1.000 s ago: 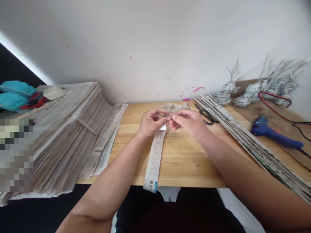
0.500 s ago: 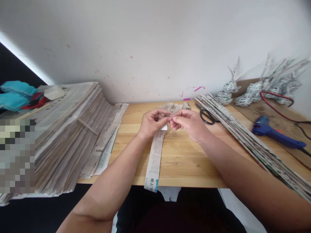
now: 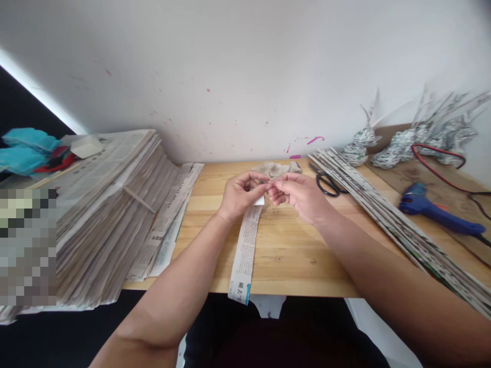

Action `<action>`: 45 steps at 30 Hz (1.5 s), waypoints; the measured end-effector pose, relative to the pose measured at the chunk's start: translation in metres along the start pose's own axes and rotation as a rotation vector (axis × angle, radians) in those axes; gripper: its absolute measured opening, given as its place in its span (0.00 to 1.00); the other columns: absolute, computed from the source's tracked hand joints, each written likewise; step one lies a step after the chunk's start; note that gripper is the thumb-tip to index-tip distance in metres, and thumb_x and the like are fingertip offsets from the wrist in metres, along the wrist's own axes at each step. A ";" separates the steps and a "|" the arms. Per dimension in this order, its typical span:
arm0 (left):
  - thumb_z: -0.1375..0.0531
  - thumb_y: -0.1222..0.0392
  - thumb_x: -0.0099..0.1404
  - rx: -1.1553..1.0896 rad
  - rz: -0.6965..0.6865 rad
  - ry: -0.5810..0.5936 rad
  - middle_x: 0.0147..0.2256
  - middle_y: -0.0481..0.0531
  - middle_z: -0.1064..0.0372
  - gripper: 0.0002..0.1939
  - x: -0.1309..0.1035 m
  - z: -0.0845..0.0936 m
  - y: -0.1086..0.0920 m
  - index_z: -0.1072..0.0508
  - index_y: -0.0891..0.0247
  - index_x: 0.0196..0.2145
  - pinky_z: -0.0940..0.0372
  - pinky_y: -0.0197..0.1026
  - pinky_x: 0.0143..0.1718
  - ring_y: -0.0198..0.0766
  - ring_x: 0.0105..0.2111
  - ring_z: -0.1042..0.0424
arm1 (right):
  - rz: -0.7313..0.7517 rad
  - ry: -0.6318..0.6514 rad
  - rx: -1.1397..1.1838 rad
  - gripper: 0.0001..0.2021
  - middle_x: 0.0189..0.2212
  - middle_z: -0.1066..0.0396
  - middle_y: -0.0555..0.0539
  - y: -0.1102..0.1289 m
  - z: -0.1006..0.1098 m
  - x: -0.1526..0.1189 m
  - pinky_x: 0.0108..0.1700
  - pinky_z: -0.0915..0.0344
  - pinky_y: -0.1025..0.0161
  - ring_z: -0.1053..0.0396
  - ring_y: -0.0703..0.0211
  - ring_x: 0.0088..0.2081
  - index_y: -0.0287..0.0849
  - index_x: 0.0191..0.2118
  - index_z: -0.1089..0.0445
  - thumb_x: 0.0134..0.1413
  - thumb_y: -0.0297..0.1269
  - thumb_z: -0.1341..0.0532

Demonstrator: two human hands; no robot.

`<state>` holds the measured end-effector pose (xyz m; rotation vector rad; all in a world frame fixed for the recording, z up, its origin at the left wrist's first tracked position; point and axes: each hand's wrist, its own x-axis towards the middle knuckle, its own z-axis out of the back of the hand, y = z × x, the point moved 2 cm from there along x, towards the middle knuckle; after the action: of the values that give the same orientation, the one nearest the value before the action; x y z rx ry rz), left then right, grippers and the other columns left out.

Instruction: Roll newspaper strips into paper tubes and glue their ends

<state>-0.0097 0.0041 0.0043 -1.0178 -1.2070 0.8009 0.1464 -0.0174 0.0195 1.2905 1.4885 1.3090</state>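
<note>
A long newspaper strip hangs down from between my hands, its lower end reaching just past the table's front edge. My left hand is closed, thumb and fingers pinching the upper part of the strip, where a small white patch shows below the thumb. My right hand is closed too, its fingertips meeting the left ones at the strip's top corner. The bit of paper between the fingertips is mostly hidden. Behind the hands lies a crumpled cloth, with black-handled scissors just to the right.
A tall newspaper stack stands left, with loose strips beside it. Rolled paper sticks lie diagonally at right. Beyond them are a blue glue gun, its red cable and woven paper figures. A wall closes the back.
My right fingertips have shifted very slightly at the strip's top corner. Otherwise the hands and the strip stay nearly in place.
</note>
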 end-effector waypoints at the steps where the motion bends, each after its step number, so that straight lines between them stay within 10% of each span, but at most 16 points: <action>1: 0.31 0.55 0.53 -0.002 0.002 0.003 0.19 0.46 0.34 0.15 0.000 0.000 0.000 0.24 0.66 0.36 0.47 0.32 0.20 0.26 0.18 0.41 | -0.001 -0.007 0.002 0.06 0.23 0.28 0.48 0.000 0.000 0.000 0.28 0.33 0.63 0.31 0.63 0.24 0.39 0.27 0.27 0.45 0.37 0.34; 45: 0.36 0.44 0.57 -0.254 0.184 0.022 0.19 0.47 0.31 0.20 0.003 0.003 0.006 0.26 0.65 0.35 0.39 0.33 0.19 0.30 0.16 0.34 | 0.098 0.015 -0.007 0.08 0.26 0.28 0.50 0.002 0.007 0.002 0.28 0.34 0.68 0.31 0.65 0.27 0.41 0.32 0.26 0.50 0.40 0.33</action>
<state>-0.0119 0.0096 -0.0005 -1.3577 -1.2292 0.7884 0.1530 -0.0141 0.0202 1.3659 1.4455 1.3886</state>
